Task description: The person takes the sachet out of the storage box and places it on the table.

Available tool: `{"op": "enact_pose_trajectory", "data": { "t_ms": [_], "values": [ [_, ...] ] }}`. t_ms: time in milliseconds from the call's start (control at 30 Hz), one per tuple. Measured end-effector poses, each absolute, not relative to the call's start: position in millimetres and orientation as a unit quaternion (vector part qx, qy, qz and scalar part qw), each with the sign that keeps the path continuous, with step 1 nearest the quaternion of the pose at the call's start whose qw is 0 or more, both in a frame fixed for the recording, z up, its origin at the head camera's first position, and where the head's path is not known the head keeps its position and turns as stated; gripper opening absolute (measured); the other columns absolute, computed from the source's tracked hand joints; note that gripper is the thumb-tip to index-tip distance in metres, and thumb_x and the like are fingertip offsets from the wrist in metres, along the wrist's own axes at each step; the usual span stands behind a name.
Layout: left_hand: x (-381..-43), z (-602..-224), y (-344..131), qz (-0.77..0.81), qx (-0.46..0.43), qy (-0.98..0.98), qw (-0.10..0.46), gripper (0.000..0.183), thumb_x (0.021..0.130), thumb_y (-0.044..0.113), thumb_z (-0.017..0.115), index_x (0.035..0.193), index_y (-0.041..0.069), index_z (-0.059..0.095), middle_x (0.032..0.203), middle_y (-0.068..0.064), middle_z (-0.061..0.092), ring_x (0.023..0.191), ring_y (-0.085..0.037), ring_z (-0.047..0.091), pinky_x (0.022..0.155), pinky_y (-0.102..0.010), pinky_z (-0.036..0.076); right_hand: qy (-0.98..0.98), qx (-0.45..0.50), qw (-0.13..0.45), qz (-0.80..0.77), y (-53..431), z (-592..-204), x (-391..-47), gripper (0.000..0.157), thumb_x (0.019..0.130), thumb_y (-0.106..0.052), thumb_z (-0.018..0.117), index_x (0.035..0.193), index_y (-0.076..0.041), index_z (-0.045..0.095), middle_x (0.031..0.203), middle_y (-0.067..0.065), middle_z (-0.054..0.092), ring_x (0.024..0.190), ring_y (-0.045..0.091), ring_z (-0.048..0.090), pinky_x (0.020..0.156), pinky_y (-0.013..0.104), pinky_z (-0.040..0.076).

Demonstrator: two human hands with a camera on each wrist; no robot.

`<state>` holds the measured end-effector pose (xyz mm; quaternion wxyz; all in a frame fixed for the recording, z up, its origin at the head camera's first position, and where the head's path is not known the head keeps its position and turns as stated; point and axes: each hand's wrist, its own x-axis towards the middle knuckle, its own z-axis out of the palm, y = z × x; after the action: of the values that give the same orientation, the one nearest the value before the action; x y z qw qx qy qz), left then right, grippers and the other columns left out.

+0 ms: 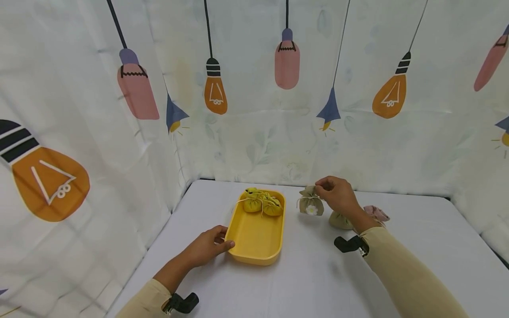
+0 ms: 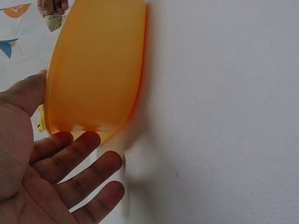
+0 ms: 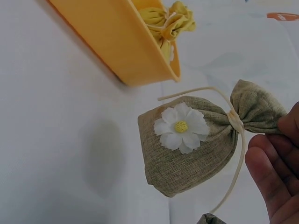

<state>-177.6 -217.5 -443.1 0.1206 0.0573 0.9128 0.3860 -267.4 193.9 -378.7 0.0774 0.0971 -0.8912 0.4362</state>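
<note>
My left hand holds the near left corner of a yellow plastic tray, thumb over the rim. In the left wrist view, two fingertips touch the tray's outer wall while the other fingers spread away from it. Two yellow drawstring pouches lie at the tray's far end. My right hand pinches the gathered top of a grey-green drawstring pouch, held to the right of the tray. A white flower with a yellow centre decorates this pouch, and a cream cord ties its neck.
Another grey-green pouch and a pink pouch sit on the white table, partly behind my right forearm. A white curtain printed with lamps stands behind the table and along its left side.
</note>
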Motion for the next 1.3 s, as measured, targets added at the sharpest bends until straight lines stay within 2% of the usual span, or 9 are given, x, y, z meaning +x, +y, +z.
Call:
{"op": "enact_pose_trajectory", "data": {
  "t_ms": [200, 333, 500, 800, 1300],
  "values": [
    [-178, -443, -217, 0.385, 0.055, 0.913, 0.121, 0.054, 0.094, 0.043, 0.075, 0.136, 0.013, 0.06, 0.117, 0.003, 0.067, 0.107, -0.018, 0.064, 0.088, -0.045, 0.055, -0.896, 0.094, 0.079, 0.427, 197, -384, -269, 0.019, 0.101, -0.022, 0.064, 0.113, -0.009, 0.072, 0.099, 0.006, 0.073, 0.087, 0.022, 0.068, 0.072, 0.036, 0.053],
    [-179, -442, -217, 0.383, 0.053, 0.914, 0.123, 0.053, 0.094, 0.043, 0.075, 0.135, 0.014, 0.06, 0.115, 0.004, 0.067, 0.106, -0.017, 0.063, 0.088, -0.046, 0.055, -0.89, 0.092, 0.084, 0.439, 200, -386, -270, 0.021, 0.102, -0.023, 0.063, 0.115, -0.009, 0.071, 0.103, 0.008, 0.073, 0.088, 0.024, 0.069, 0.069, 0.034, 0.054],
    [-180, -442, -217, 0.381, 0.049, 0.915, 0.124, 0.054, 0.093, 0.045, 0.075, 0.135, 0.014, 0.06, 0.115, 0.004, 0.067, 0.106, -0.017, 0.063, 0.088, -0.045, 0.055, -0.879, 0.101, 0.096, 0.456, 197, -383, -269, 0.023, 0.102, -0.023, 0.063, 0.117, -0.007, 0.07, 0.104, 0.009, 0.073, 0.093, 0.026, 0.069, 0.073, 0.033, 0.054],
    [-179, -444, -218, 0.389, 0.051, 0.911, 0.125, 0.055, 0.093, 0.044, 0.075, 0.135, 0.013, 0.06, 0.117, 0.003, 0.067, 0.109, -0.018, 0.064, 0.089, -0.046, 0.055, -0.874, 0.119, 0.078, 0.465, 186, -384, -267, 0.02, 0.102, -0.02, 0.065, 0.116, -0.007, 0.07, 0.102, 0.008, 0.073, 0.092, 0.023, 0.071, 0.072, 0.032, 0.056],
    [-179, -444, -218, 0.388, 0.055, 0.912, 0.121, 0.054, 0.093, 0.044, 0.075, 0.135, 0.013, 0.06, 0.117, 0.004, 0.067, 0.109, -0.018, 0.064, 0.089, -0.046, 0.055, -0.895, 0.138, 0.065, 0.42, 167, -391, -267, 0.02, 0.1, -0.023, 0.069, 0.116, -0.011, 0.072, 0.106, 0.006, 0.073, 0.099, 0.026, 0.068, 0.08, 0.042, 0.057]
  ]
}}
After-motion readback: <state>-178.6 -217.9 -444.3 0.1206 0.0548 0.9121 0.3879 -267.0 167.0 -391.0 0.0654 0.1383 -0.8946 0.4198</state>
